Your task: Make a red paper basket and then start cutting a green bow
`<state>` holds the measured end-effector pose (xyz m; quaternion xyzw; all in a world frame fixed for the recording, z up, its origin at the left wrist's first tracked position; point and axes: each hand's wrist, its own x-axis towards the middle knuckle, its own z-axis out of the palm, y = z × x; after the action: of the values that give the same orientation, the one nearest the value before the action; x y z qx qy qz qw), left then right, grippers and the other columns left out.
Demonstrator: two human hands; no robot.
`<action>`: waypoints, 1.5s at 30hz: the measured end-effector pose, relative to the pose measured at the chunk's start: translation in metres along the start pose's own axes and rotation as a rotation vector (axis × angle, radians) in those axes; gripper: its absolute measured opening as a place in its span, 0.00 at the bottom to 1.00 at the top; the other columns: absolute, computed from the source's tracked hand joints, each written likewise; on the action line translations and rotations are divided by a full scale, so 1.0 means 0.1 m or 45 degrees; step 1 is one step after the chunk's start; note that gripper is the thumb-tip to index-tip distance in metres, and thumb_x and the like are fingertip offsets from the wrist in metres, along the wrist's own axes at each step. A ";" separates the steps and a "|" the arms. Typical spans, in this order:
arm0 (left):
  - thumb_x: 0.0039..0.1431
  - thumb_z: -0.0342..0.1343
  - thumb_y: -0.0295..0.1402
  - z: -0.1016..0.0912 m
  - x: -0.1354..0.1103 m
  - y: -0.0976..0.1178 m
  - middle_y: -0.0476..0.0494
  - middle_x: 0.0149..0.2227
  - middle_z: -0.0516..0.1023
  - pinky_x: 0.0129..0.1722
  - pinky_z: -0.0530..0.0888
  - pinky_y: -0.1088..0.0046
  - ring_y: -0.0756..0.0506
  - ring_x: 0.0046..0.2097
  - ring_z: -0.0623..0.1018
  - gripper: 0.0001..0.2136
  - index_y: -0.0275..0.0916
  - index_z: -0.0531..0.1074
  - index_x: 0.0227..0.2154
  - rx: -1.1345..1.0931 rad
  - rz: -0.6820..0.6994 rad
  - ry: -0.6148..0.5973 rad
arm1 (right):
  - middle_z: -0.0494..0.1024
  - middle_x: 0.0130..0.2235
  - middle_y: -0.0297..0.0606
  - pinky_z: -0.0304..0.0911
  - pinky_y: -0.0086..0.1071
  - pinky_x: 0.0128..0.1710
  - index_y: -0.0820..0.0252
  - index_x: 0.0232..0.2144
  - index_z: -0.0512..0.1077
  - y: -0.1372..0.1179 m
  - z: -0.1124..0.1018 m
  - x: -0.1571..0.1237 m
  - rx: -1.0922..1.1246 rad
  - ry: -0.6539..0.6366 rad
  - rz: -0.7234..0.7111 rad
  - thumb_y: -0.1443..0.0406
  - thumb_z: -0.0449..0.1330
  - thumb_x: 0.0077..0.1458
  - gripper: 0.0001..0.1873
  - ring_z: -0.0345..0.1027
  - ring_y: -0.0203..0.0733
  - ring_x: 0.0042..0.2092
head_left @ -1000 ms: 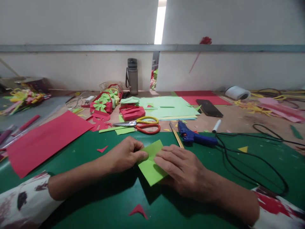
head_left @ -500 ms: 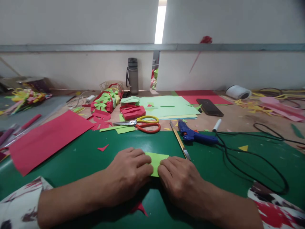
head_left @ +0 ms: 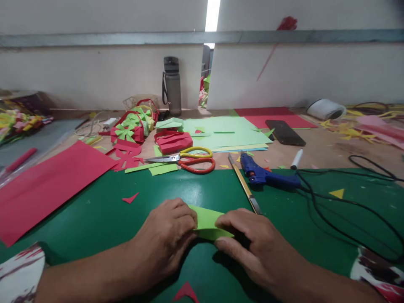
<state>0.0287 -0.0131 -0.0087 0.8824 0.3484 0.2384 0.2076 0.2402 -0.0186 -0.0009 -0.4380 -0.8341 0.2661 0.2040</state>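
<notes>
A folded piece of light green paper (head_left: 208,221) lies on the dark green cutting mat (head_left: 104,210) near the front edge. My left hand (head_left: 167,240) has its fingers curled over the paper's left end. The paper's right end is pinched by my right hand (head_left: 249,244), thumb under the lower edge and fingers on top. Both hands touch the paper; its middle shows between them.
Beyond the hands lie a craft knife (head_left: 244,185), a blue glue gun (head_left: 268,176) with a black cord (head_left: 347,202), scissors (head_left: 186,160), a red sheet (head_left: 50,181), green sheets (head_left: 224,134), a phone (head_left: 284,132), a marker (head_left: 296,159) and a grey bottle (head_left: 172,86).
The green paper went from an open tilted sheet to a narrower folded strip. Both hands closed in on its ends. The camera dipped and moved closer.
</notes>
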 end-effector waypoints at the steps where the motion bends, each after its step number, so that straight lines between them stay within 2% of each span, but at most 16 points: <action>1: 0.61 0.45 0.26 0.00 0.03 -0.01 0.45 0.30 0.72 0.34 0.63 0.68 0.46 0.33 0.67 0.09 0.36 0.66 0.27 0.018 -0.019 -0.006 | 0.73 0.28 0.33 0.54 0.31 0.31 0.60 0.31 0.70 -0.01 0.00 0.01 0.013 0.000 0.053 0.65 0.56 0.55 0.04 0.63 0.38 0.30; 4: 0.60 0.46 0.27 0.01 0.08 -0.02 0.45 0.26 0.71 0.32 0.63 0.68 0.46 0.30 0.67 0.09 0.36 0.65 0.24 0.088 -0.095 -0.034 | 0.73 0.26 0.33 0.54 0.31 0.30 0.58 0.28 0.70 0.00 0.01 0.05 -0.004 -0.020 0.114 0.66 0.54 0.56 0.06 0.64 0.38 0.29; 7: 0.58 0.48 0.28 0.04 0.08 -0.02 0.45 0.31 0.73 0.34 0.66 0.67 0.45 0.33 0.69 0.05 0.37 0.67 0.36 0.105 -0.205 0.042 | 0.74 0.28 0.34 0.54 0.32 0.30 0.57 0.33 0.69 0.04 0.04 0.08 -0.074 0.024 0.135 0.68 0.54 0.55 0.04 0.66 0.40 0.30; 10: 0.56 0.51 0.27 0.07 0.04 -0.02 0.44 0.36 0.73 0.37 0.68 0.66 0.44 0.38 0.71 0.19 0.39 0.60 0.51 0.116 -0.294 0.161 | 0.74 0.28 0.34 0.54 0.31 0.29 0.57 0.38 0.66 0.07 0.05 0.10 -0.139 0.049 0.156 0.68 0.54 0.54 0.07 0.66 0.40 0.29; 16: 0.56 0.50 0.27 0.10 -0.02 -0.02 0.45 0.35 0.72 0.39 0.71 0.66 0.45 0.37 0.72 0.25 0.40 0.52 0.57 0.159 -0.306 0.245 | 0.71 0.25 0.31 0.52 0.29 0.25 0.59 0.33 0.64 0.06 0.01 0.16 -0.168 0.030 0.107 0.71 0.53 0.54 0.04 0.62 0.35 0.24; 18: 0.57 0.50 0.27 0.09 -0.04 -0.04 0.44 0.37 0.72 0.39 0.71 0.66 0.45 0.38 0.72 0.27 0.39 0.49 0.59 0.177 -0.263 0.242 | 0.72 0.25 0.31 0.52 0.29 0.25 0.59 0.33 0.65 0.06 0.01 0.17 -0.186 0.017 0.102 0.70 0.53 0.54 0.04 0.62 0.36 0.24; 20: 0.59 0.49 0.27 0.09 -0.06 -0.05 0.42 0.38 0.72 0.37 0.72 0.66 0.45 0.37 0.72 0.26 0.39 0.50 0.60 0.261 -0.139 0.235 | 0.73 0.25 0.32 0.52 0.29 0.26 0.59 0.34 0.66 0.07 0.01 0.17 -0.207 -0.004 0.104 0.70 0.53 0.54 0.04 0.63 0.36 0.25; 22: 0.61 0.46 0.27 0.08 -0.07 -0.04 0.38 0.40 0.73 0.37 0.72 0.64 0.43 0.39 0.72 0.19 0.38 0.60 0.55 0.414 0.045 0.277 | 0.74 0.26 0.33 0.53 0.30 0.26 0.59 0.34 0.67 0.08 0.01 0.16 -0.214 -0.021 0.101 0.69 0.53 0.54 0.04 0.65 0.37 0.25; 24: 0.62 0.45 0.27 0.08 -0.08 0.00 0.36 0.43 0.74 0.41 0.71 0.59 0.40 0.44 0.72 0.13 0.37 0.69 0.47 0.542 0.222 0.298 | 0.74 0.27 0.34 0.54 0.30 0.27 0.60 0.34 0.68 0.09 0.02 0.16 -0.201 -0.027 0.087 0.70 0.53 0.54 0.05 0.66 0.38 0.26; 26: 0.63 0.45 0.32 0.08 -0.09 0.05 0.36 0.45 0.75 0.47 0.69 0.57 0.38 0.49 0.71 0.12 0.34 0.72 0.42 0.585 0.338 0.238 | 0.74 0.27 0.35 0.54 0.30 0.27 0.60 0.33 0.68 0.10 0.02 0.15 -0.182 -0.029 0.075 0.71 0.52 0.54 0.06 0.67 0.38 0.27; 29: 0.62 0.44 0.46 0.08 -0.10 0.11 0.34 0.49 0.75 0.49 0.70 0.61 0.37 0.52 0.71 0.23 0.29 0.69 0.47 0.615 0.352 0.018 | 0.75 0.27 0.34 0.54 0.29 0.27 0.59 0.33 0.68 0.12 0.03 0.15 -0.157 -0.024 0.068 0.71 0.52 0.54 0.06 0.67 0.37 0.27; 32: 0.62 0.40 0.50 0.10 -0.10 0.10 0.31 0.53 0.70 0.49 0.71 0.60 0.36 0.55 0.69 0.29 0.26 0.66 0.50 0.629 0.364 -0.085 | 0.74 0.26 0.33 0.54 0.29 0.27 0.58 0.33 0.67 0.12 0.04 0.15 -0.162 -0.033 0.061 0.71 0.53 0.54 0.05 0.66 0.37 0.27; 35: 0.65 0.38 0.43 0.13 -0.10 0.09 0.30 0.53 0.70 0.49 0.71 0.56 0.34 0.55 0.69 0.25 0.26 0.66 0.51 0.625 0.398 -0.096 | 0.73 0.26 0.32 0.53 0.30 0.27 0.57 0.31 0.65 0.13 0.04 0.14 -0.168 -0.057 0.057 0.71 0.52 0.55 0.05 0.65 0.38 0.27; 38: 0.64 0.39 0.32 0.17 -0.09 0.08 0.32 0.54 0.70 0.49 0.71 0.57 0.34 0.55 0.69 0.18 0.28 0.66 0.50 0.645 0.373 -0.108 | 0.73 0.28 0.33 0.53 0.30 0.28 0.57 0.31 0.64 0.13 0.03 0.13 -0.141 -0.091 0.053 0.71 0.50 0.56 0.06 0.65 0.38 0.28; 45: 0.63 0.41 0.31 0.19 -0.08 0.08 0.31 0.56 0.67 0.48 0.71 0.54 0.34 0.56 0.67 0.17 0.30 0.65 0.51 0.639 0.359 -0.131 | 0.71 0.25 0.34 0.51 0.30 0.26 0.58 0.28 0.63 0.12 0.04 0.13 -0.180 -0.081 0.006 0.71 0.47 0.58 0.08 0.63 0.37 0.26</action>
<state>0.0388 -0.0283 -0.0221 0.9569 0.2593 0.1263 -0.0349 0.2382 -0.0032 -0.0098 -0.4446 -0.8559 0.2207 0.1454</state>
